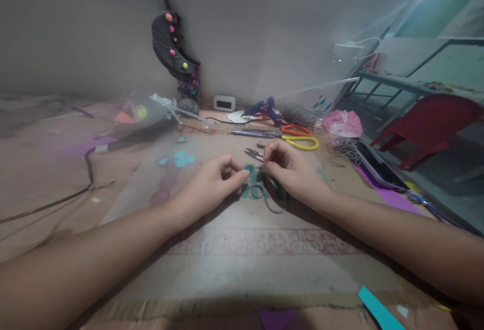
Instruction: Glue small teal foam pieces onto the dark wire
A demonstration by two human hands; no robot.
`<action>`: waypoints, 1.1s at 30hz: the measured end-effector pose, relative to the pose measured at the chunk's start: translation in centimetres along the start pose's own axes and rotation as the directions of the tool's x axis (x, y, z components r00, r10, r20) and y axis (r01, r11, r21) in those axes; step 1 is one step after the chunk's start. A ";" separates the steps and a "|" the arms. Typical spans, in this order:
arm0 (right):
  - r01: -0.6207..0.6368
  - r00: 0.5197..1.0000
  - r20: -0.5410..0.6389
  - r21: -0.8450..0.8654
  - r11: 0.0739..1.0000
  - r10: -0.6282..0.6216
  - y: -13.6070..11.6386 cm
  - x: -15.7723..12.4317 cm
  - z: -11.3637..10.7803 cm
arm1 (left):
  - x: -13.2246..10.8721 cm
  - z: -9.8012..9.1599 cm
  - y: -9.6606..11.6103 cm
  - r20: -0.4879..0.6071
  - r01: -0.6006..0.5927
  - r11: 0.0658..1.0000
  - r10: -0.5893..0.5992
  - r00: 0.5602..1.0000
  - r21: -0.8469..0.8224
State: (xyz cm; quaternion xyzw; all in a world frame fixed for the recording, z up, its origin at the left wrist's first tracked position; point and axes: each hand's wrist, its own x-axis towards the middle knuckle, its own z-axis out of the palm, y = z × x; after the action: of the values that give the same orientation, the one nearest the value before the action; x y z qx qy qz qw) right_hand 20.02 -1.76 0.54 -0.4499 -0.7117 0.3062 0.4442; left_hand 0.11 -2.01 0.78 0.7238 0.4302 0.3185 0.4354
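A thin grey strand of yarn (pixel 276 212) hangs in a loose loop between my two hands, low over the cardboard sheet (pixel 227 279). My left hand (pixel 227 177) pinches with thumb and forefinger near one end of it. Close by on the right, my right hand (pixel 289 166) is also closed in a pinch at the yarn; its fingertips partly hide what is between them. Green print on the cardboard shows beneath the fingers. The small scissors (pixel 254 154) lie just behind my right hand, which covers their handles.
Behind lie yellow-handled scissors (pixel 300 142), orange-handled scissors (pixel 297 129), a blue glue gun (pixel 264 108), a small clock (pixel 224 103) and grey yarn (pixel 298 114). Light-blue paper pieces (pixel 182 159) lie left; a phone (pixel 381 166) lies right. A decorated dark crescent (pixel 166 42) hangs on the wall.
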 end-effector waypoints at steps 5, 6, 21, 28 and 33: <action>0.011 1.000 0.009 0.026 1.000 -0.012 0.0 0.0 0.0 | 0.0 0.0 0.2 -0.005 0.004 1.000 -0.004 1.000 0.013; 0.020 1.000 0.009 0.031 0.999 -0.020 0.0 0.0 0.0 | 0.0 0.0 0.1 -0.006 0.006 1.000 -0.006 1.000 0.014; -0.047 0.999 -0.007 0.111 0.993 0.048 -0.3 -0.2 0.1 | -0.1 0.0 0.1 0.012 0.009 1.000 -0.009 1.000 -0.002; -0.021 1.000 0.022 0.030 0.999 0.021 0.5 -0.1 0.2 | 0.0 -0.1 -0.1 0.017 0.006 1.000 -0.007 1.000 0.010; -0.058 0.998 -0.024 0.074 0.996 0.060 -0.5 -0.3 0.2 | 0.0 0.0 -0.1 0.016 0.012 1.000 -0.013 1.000 0.019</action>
State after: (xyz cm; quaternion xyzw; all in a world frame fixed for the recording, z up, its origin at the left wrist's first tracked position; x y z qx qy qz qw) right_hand 19.67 -2.21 0.76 -0.4580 -0.6806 0.3391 0.4604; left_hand 0.05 -1.99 0.71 0.7279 0.4341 0.3056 0.4341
